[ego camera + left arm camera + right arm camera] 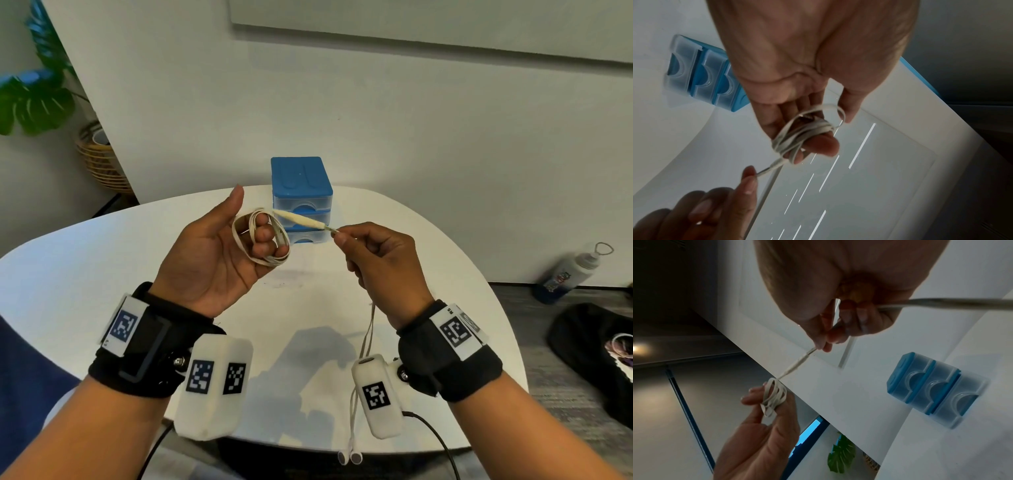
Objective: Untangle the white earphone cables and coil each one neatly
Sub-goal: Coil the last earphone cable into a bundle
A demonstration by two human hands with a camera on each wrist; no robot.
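A white earphone cable is wound into a coil [274,262] around the curled fingers of my left hand [222,246], held palm-up above the table. The coil [807,129] also shows in the left wrist view and the coil [774,394] in the right wrist view. From it, the plug end [301,221] runs right to my right hand [340,236], which pinches the metal tip. A second length of cable [368,335] hangs from under my right hand, with two earbuds [350,457] dangling past the table's front edge.
A small blue drawer box [301,198] stands at the back of the white round table [102,257], just behind my hands. On the floor to the right lie a bottle [568,270] and a black bag [596,346]. A plant [34,96] and a basket [99,161] are far left.
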